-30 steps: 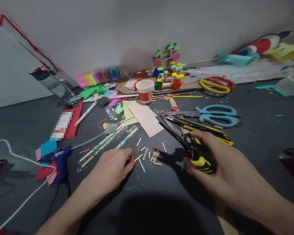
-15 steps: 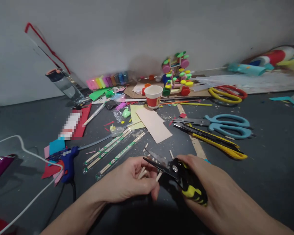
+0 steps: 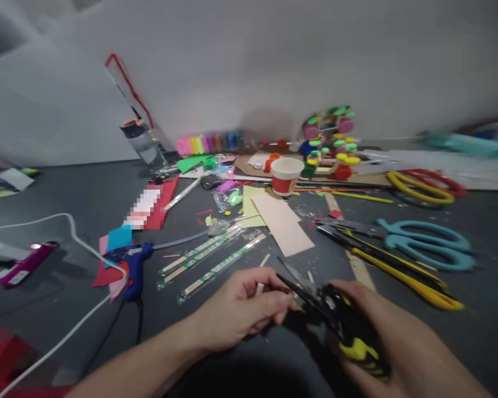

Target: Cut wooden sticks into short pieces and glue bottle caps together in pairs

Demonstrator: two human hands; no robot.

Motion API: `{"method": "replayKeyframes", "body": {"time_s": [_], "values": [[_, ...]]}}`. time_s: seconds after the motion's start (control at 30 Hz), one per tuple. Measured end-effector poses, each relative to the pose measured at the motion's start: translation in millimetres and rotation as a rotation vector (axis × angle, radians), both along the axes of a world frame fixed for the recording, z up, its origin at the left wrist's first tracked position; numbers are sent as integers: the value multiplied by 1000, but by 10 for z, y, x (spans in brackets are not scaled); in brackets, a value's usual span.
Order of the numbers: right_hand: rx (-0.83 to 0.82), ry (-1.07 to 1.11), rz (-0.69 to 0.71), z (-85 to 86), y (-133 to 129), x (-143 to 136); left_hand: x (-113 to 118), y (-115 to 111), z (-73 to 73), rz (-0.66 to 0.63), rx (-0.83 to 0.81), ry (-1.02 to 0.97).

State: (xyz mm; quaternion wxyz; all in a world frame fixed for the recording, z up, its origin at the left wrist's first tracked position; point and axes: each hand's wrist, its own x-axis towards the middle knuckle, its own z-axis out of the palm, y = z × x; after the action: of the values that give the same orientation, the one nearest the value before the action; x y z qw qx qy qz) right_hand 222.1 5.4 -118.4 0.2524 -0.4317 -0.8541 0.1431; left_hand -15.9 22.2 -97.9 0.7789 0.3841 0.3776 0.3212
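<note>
My left hand (image 3: 249, 309) is closed, thumb against fingers, around thin wooden sticks (image 3: 260, 288); only short pale lengths show, and the fingers cover the rest. Black-and-yellow shears (image 3: 331, 301) are gripped in my right hand (image 3: 392, 320), which is blurred by motion. Their blades are spread and point at the fingertips of my left hand, very close to them. Whether a blade touches a stick, I cannot tell. A few cut stick bits lie on the dark table just beyond the blades. Chopsticks in clear wrappers (image 3: 222, 264) lie to the left, beyond my left hand.
At left lie a blue glue gun (image 3: 135, 271) and a white cable (image 3: 72, 237). A paper cup (image 3: 285, 178) stands behind pale card (image 3: 284, 226). Blue-handled scissors (image 3: 431, 243) and a yellow cutter knife (image 3: 406, 276) are at right. Colourful wheeled models (image 3: 330, 143) stand near the wall.
My view has swung left, so everything sits further right in it. Fewer stick ends show at my left hand, whose fingers have closed more. The shears stay in my right hand, blades spread.
</note>
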Motion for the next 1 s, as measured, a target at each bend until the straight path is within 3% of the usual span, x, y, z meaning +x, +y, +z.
{"method": "replayKeyframes", "body": {"time_s": [0.1, 0.2, 0.53, 0.7, 1.0], "values": [[-60, 2, -1, 195, -27, -90, -23, -37, -32, 13, 7, -69], [-46, 16, 16, 257, -42, -124, -31, -66, -42, 34, 51, -66], [-216, 46, 86, 285, -90, -86, -70, -74, 26, 17, 60, 22], [-173, -1, 92, 264, -96, -76, -89, -79, 48, 13, 105, 24], [-81, 15, 55, 228, -98, -48, -69, -91, 83, 50, 44, -6]]}}
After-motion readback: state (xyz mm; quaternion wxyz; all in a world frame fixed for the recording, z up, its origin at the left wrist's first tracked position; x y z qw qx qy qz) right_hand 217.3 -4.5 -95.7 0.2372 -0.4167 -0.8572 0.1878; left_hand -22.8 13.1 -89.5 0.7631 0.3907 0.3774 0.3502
